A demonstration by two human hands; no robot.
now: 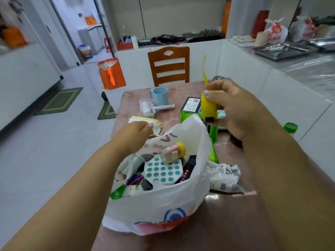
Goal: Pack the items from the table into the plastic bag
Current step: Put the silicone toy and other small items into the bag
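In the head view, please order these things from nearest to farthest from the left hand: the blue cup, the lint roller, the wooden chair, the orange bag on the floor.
From the left hand:
1. Lint roller, on the table just beyond the hand.
2. Blue cup, behind the roller, further up the table.
3. Wooden chair, past the table's far edge.
4. Orange bag, on the floor to the left; roughly as far as the chair, too close to call.

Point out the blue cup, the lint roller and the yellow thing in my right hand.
blue cup (159,96), head view, front wall.
lint roller (147,109), head view, white roll.
yellow thing (208,107), head view, body below the thumb.
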